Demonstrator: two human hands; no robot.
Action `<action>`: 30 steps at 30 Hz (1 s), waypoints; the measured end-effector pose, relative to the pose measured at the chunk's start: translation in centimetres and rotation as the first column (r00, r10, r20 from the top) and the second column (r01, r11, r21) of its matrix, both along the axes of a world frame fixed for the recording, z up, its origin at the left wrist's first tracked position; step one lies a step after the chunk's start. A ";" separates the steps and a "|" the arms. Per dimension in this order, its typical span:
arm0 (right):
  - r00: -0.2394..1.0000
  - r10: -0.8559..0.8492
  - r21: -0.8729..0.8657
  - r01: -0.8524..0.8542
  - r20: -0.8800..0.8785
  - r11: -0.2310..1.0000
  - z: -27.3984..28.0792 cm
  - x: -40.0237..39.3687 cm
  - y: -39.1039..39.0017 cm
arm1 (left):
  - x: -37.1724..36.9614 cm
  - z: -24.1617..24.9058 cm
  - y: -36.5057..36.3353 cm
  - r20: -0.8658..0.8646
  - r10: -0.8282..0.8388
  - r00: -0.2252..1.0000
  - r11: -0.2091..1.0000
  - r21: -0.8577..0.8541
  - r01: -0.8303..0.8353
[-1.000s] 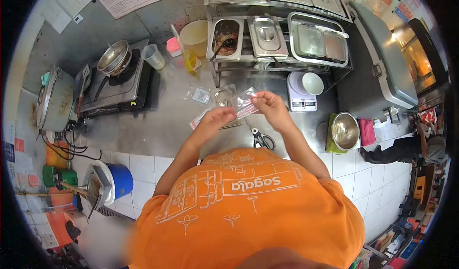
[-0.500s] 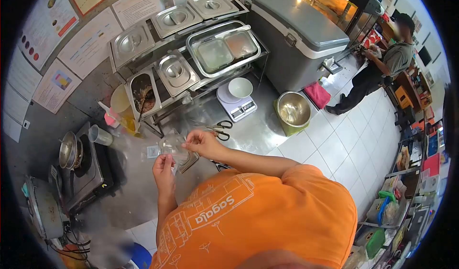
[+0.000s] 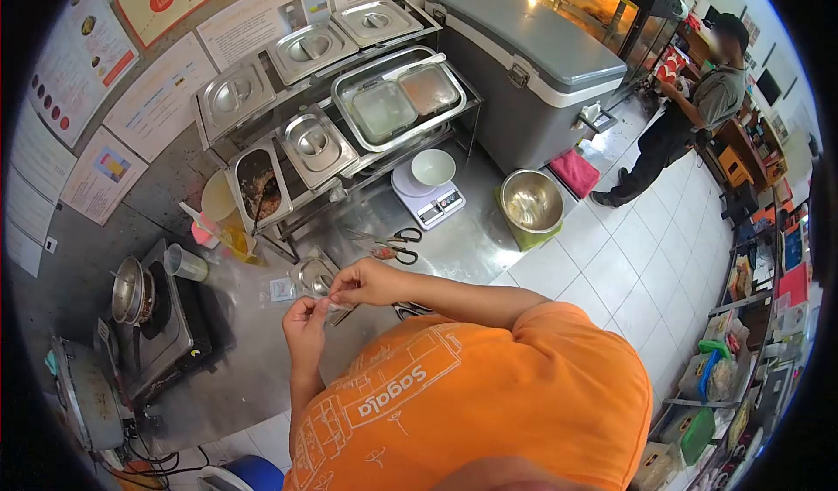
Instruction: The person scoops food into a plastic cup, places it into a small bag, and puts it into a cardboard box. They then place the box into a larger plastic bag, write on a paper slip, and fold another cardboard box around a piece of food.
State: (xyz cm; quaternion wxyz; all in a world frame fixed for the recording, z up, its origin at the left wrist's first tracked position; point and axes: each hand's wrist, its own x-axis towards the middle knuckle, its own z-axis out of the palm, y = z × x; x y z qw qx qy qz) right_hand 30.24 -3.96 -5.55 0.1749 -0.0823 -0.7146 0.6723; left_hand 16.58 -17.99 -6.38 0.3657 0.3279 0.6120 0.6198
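My left hand and my right hand are close together above the steel counter, both pinching a small clear plastic packet between the fingertips. Just behind the hands a small steel tray with a lid lies on the counter. Another little packet lies flat to its left. Scissors rest on the counter to the right of the hands.
Behind stands a rack of lidded steel food pans, a white scale with a bowl, a gas stove with a pot, a plastic cup, and a grey cooler box. A steel bowl sits at the counter's end. Another person stands far right.
The camera has swung from a straight-on view to the right. My hands have lowered and drawn together, and the clear packet is now pinched small between them.
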 end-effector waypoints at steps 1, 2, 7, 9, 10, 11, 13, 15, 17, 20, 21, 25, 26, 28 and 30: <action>0.998 0.056 0.048 -0.056 0.005 0.997 0.4 0.2 0.0 | 0.3 0.1 0.1 -0.009 -0.016 1.000 1.000 0.017 0.016; 0.998 0.055 0.050 -0.055 0.004 0.997 0.3 0.1 -0.1 | 0.6 0.2 0.1 -0.018 -0.031 0.999 0.999 0.034 0.032; 0.994 0.110 0.270 -0.109 0.013 0.957 0.6 0.0 -0.5 | 1.3 0.8 0.4 -0.052 -0.049 0.997 0.992 0.116 0.055; 0.990 0.142 0.259 -0.131 -0.022 0.957 0.4 -0.1 -0.4 | 1.2 1.2 0.3 -0.031 -0.071 0.997 0.990 0.119 0.074; 0.984 0.171 0.245 -0.152 -0.056 0.958 0.4 -0.1 -0.4 | 0.9 1.0 0.0 -0.042 -0.091 0.995 0.991 0.094 0.095; 0.984 0.169 0.246 -0.150 -0.057 0.957 0.6 0.0 -0.4 | 0.7 1.0 -0.1 -0.052 -0.113 0.992 0.991 0.068 0.116; 0.986 0.165 0.287 -0.169 0.039 0.943 1.1 0.3 -0.3 | 0.8 1.3 0.0 -0.106 -0.144 0.984 0.988 0.040 0.149; 0.993 0.119 0.338 -0.114 0.006 0.934 1.0 0.0 -0.6 | 1.0 1.4 0.1 -0.160 -0.174 0.972 0.984 0.010 0.178; 0.997 0.076 0.386 -0.058 -0.031 0.920 0.7 -0.2 -0.8 | 1.3 1.4 0.1 -0.134 -0.161 0.978 0.987 -0.037 0.157; 0.999 0.037 0.514 -0.024 -0.014 0.858 -0.1 -0.3 -0.9 | 1.8 2.7 0.1 -0.484 -0.133 0.865 0.989 -0.116 0.087; 1.000 -0.024 0.586 0.011 0.015 0.810 -0.4 -0.3 -1.0 | 1.7 2.5 0.2 -0.485 -0.134 0.864 0.989 -0.117 0.087; 0.934 -0.355 0.753 0.248 -0.021 0.609 -1.2 -0.6 -1.0 | 1.0 2.0 0.4 -0.769 -0.067 0.636 0.997 -0.077 0.011; 0.934 -0.356 0.754 0.249 -0.022 0.608 -0.9 -0.6 -0.9 | 0.9 2.0 0.5 -0.808 -0.027 0.589 0.998 -0.054 -0.028; 0.906 -0.417 0.782 0.213 0.066 0.586 0.1 -0.3 -0.9 | 0.7 1.6 0.6 -0.814 -0.038 0.580 0.996 -0.078 -0.045; 0.930 -0.366 0.713 0.271 -0.022 0.647 0.3 0.0 -1.0 | 0.7 1.5 0.5 -0.818 -0.047 0.573 0.993 -0.102 -0.065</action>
